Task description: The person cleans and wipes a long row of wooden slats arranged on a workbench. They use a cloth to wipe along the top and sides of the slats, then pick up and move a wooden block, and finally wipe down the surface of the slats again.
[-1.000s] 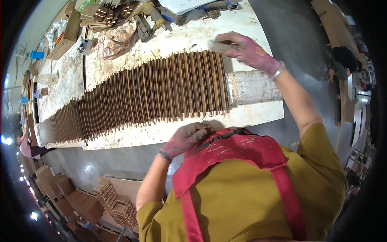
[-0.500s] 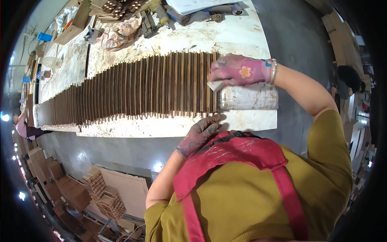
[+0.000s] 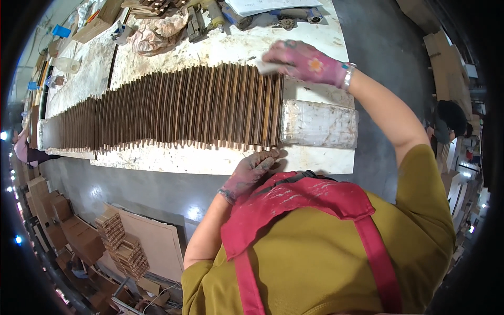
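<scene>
A long row of dark brown wooden strips (image 3: 194, 107) with pale ends stands packed side by side on the white worktable (image 3: 210, 164). My gloved right hand (image 3: 304, 63) is closed round a small whitish pad (image 3: 269, 67), at the far ends of the rightmost strips. The hand is a little blurred, and the pad's kind cannot be made out. At the near ends of those same strips lies my gloved left hand (image 3: 252, 172), its fingers stretched along the table edge and holding nothing. A block wrapped in clear plastic (image 3: 320, 123) sits against the row's right end.
Along the back of the table lie a crumpled cloth (image 3: 155, 37), power tools (image 3: 236, 18) and papers (image 3: 273, 4). A stack of wooden pieces (image 3: 128, 252) stands on the floor beyond the near edge. Another person (image 3: 450, 119) is at the far right.
My right hand has moved away from me with the pad, from the upper middle of the strips to their far ends. The left hand stays at the near ends.
</scene>
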{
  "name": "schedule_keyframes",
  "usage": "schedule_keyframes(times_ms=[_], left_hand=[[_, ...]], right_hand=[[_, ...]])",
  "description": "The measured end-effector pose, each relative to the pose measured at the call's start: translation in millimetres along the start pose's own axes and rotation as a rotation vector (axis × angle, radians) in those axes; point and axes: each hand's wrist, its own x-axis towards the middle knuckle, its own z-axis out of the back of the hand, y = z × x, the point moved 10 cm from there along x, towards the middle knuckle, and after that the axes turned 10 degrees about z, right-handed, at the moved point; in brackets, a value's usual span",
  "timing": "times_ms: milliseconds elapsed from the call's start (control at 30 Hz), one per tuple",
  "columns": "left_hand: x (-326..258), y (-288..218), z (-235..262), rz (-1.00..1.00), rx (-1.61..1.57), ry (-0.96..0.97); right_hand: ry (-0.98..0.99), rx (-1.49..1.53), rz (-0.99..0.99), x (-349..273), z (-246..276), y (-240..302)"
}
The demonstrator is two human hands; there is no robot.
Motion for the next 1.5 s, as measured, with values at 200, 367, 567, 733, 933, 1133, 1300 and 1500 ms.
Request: schedule_keyframes(times_ms=[200, 367, 567, 733, 933, 1133, 1300, 1500], left_hand=[[-6, -7, -3, -0.024, 0.022, -0.001], [-6, -8, -6, -0.042, 0.002, -0.004], [-9, -8, -7, -0.053, -0.017, -0.011], [-7, -9, -4, -0.087, 0.066, -0.022], [-10, -4, -1, -0.093, 0.094, -0.084], [-2, 5, 5, -0.108, 0.059, -0.022], [1, -2, 5, 0.034, 0.129, 0.196], [-4, -11, -4, -0.015, 0.130, 0.299]], right_hand=[[0.216, 0.013, 0.001, -23, -16, -7], [-0.031, 0.037, -0.010, -18, 5, -32], [0.125, 0.098, 0.006, -38, -8, -16], [-0.076, 0.061, 0.112, 4, -19, 40], [0.097, -0.175, 0.323, -27, -73, 122], [-0.010, 0.035, 0.247, 1, -54, 105], [0.330, 0.083, 0.264, -16, -85, 114], [-0.162, -0.021, 0.050, 47, -24, 26]])
